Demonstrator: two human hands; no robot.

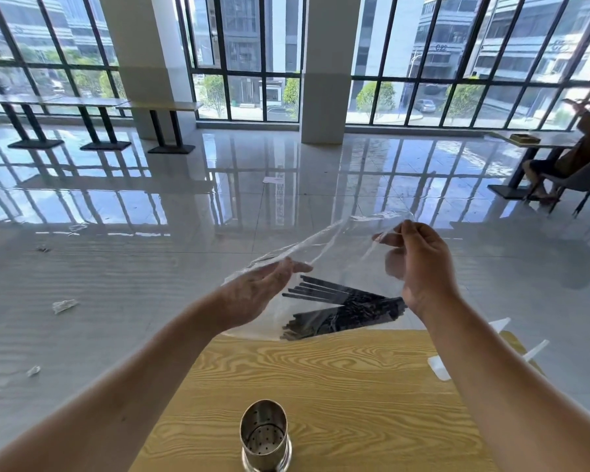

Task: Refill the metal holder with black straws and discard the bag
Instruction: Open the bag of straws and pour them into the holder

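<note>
Nearest to me the metal holder [265, 436] stands upright on the wooden table [338, 386], and I see nothing inside it, only the perforated bottom. So I judge the refill has not begun: the black straws [344, 308] lie all inside the clear plastic bag [321, 260], which I hold in the air beyond the far edge of the table. Left to do: take the straws out, put them in the holder, throw away the bag.

My left hand [256, 294] is stretched forward, palm turned inward, the fingers closed on the lower edge of the bag's mouth. My right hand [419, 264] is raised higher, wrist bent, and pinches the upper edge between thumb and fingertips. Between the two hands the mouth is drawn open. Further away, scraps of paper [64, 305] lie on the shiny floor [184, 199].
</note>
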